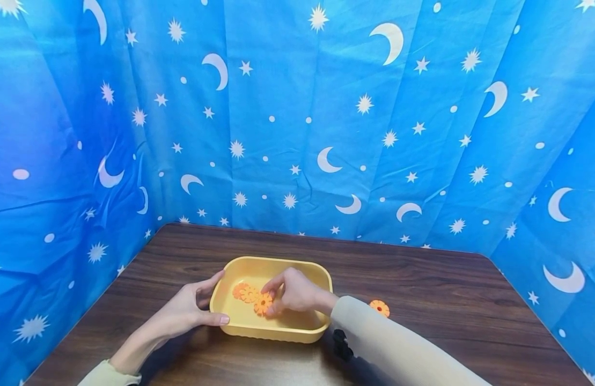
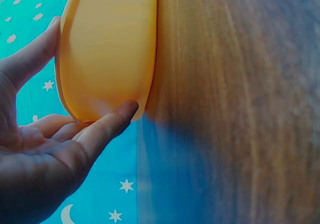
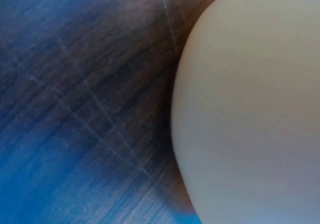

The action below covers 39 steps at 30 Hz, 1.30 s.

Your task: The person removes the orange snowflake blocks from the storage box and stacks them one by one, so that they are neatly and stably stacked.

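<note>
A yellow rectangular tub (image 1: 292, 336) with rounded corners stands on the table. My left hand (image 1: 183, 311) grips its left end, thumb over the near rim and a finger at the far left corner; the left wrist view shows this hand (image 2: 65, 139) against the tub's end (image 2: 107, 49). Inside the tub, my right hand (image 1: 297, 292) pinches an orange flower-shaped piece (image 1: 263, 304) between thumb and fingers. Similar orange flower pieces (image 1: 245, 292) lie beside it toward the left, overlapping in this view.
Another orange flower piece (image 1: 379, 307) lies on the dark wooden table (image 1: 423, 279), right of the tub, beside the right sleeve (image 1: 394, 338). Blue cloth (image 1: 278, 107) with moons and stars surrounds the table's back and sides. A pale rounded surface (image 3: 255, 109) fills much of the right wrist view.
</note>
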Each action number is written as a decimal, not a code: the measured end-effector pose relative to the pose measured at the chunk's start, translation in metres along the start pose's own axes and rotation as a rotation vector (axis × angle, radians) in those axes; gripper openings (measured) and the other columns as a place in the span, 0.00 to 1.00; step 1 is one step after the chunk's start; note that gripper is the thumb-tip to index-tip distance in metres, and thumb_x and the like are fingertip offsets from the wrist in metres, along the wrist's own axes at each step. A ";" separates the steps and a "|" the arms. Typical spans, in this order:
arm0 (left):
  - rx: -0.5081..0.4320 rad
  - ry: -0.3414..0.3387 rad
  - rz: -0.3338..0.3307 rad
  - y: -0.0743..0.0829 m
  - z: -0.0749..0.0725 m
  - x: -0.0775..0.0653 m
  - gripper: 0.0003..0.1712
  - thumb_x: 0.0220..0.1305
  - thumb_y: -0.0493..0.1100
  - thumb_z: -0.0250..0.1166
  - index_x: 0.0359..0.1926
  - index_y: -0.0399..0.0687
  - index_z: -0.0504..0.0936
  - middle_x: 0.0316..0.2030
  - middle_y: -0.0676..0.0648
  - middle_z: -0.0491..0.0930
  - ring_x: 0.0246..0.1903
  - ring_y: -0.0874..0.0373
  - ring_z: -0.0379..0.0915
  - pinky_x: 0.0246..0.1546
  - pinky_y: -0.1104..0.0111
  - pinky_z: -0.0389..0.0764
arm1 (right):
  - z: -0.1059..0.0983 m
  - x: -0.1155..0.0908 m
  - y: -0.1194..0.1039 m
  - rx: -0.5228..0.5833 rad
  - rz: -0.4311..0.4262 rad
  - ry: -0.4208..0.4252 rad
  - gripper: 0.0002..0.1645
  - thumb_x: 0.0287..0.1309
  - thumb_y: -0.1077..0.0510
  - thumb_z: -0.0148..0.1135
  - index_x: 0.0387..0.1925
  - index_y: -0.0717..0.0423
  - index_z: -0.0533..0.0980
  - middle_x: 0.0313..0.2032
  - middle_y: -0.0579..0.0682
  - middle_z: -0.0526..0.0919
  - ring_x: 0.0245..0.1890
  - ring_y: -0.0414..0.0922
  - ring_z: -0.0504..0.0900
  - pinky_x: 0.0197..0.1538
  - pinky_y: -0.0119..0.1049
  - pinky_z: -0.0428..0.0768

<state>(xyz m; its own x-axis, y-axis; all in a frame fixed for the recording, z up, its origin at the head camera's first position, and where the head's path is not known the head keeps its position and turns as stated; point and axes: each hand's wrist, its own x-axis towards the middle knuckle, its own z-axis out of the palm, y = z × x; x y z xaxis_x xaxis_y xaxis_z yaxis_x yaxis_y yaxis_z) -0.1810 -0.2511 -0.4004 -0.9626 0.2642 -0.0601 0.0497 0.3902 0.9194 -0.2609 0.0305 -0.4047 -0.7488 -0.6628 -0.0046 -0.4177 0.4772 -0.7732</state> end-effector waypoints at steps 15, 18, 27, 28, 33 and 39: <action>-0.026 -0.016 0.024 -0.002 0.000 0.002 0.63 0.55 0.45 0.83 0.82 0.37 0.54 0.78 0.28 0.55 0.70 0.29 0.65 0.61 0.51 0.80 | -0.005 -0.014 -0.015 0.075 -0.050 0.031 0.21 0.49 0.66 0.84 0.47 0.61 0.89 0.31 0.45 0.87 0.16 0.40 0.68 0.23 0.29 0.67; -0.012 -0.013 0.015 -0.002 -0.001 0.001 0.63 0.55 0.45 0.83 0.82 0.36 0.54 0.78 0.27 0.56 0.70 0.28 0.65 0.60 0.50 0.80 | -0.004 -0.018 -0.016 0.084 -0.041 0.036 0.21 0.49 0.64 0.84 0.47 0.59 0.89 0.32 0.44 0.87 0.15 0.39 0.66 0.21 0.29 0.65; 0.046 0.012 -0.003 -0.002 0.000 0.000 0.63 0.55 0.49 0.83 0.82 0.38 0.55 0.77 0.28 0.58 0.71 0.27 0.63 0.63 0.43 0.76 | -0.010 -0.032 -0.021 0.108 -0.054 0.101 0.21 0.48 0.63 0.85 0.47 0.59 0.89 0.33 0.46 0.87 0.13 0.38 0.64 0.18 0.28 0.61; 0.043 0.011 -0.007 -0.003 0.000 0.000 0.63 0.55 0.50 0.83 0.82 0.38 0.55 0.77 0.28 0.58 0.71 0.26 0.63 0.63 0.44 0.77 | -0.011 -0.034 -0.022 0.099 -0.060 0.110 0.22 0.48 0.62 0.85 0.47 0.59 0.89 0.33 0.46 0.87 0.13 0.38 0.65 0.19 0.28 0.62; 0.033 0.008 -0.015 -0.005 0.001 -0.001 0.63 0.56 0.49 0.83 0.83 0.39 0.55 0.77 0.28 0.58 0.69 0.26 0.65 0.61 0.45 0.79 | -0.017 -0.046 -0.022 0.058 -0.131 0.179 0.23 0.49 0.62 0.85 0.48 0.62 0.88 0.36 0.52 0.88 0.18 0.39 0.71 0.23 0.28 0.68; 0.024 0.010 -0.009 -0.003 0.002 -0.001 0.64 0.55 0.48 0.83 0.83 0.39 0.54 0.77 0.27 0.58 0.69 0.26 0.66 0.61 0.46 0.79 | -0.025 -0.059 -0.021 0.078 -0.140 0.215 0.23 0.50 0.61 0.84 0.49 0.62 0.88 0.36 0.52 0.87 0.20 0.39 0.73 0.24 0.27 0.69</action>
<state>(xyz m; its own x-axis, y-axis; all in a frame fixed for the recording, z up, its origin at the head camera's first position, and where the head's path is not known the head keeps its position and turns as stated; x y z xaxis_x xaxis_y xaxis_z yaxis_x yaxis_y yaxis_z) -0.1799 -0.2502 -0.4037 -0.9657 0.2515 -0.0647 0.0468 0.4137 0.9092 -0.2203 0.0740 -0.3722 -0.7821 -0.5773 0.2348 -0.4904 0.3376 -0.8035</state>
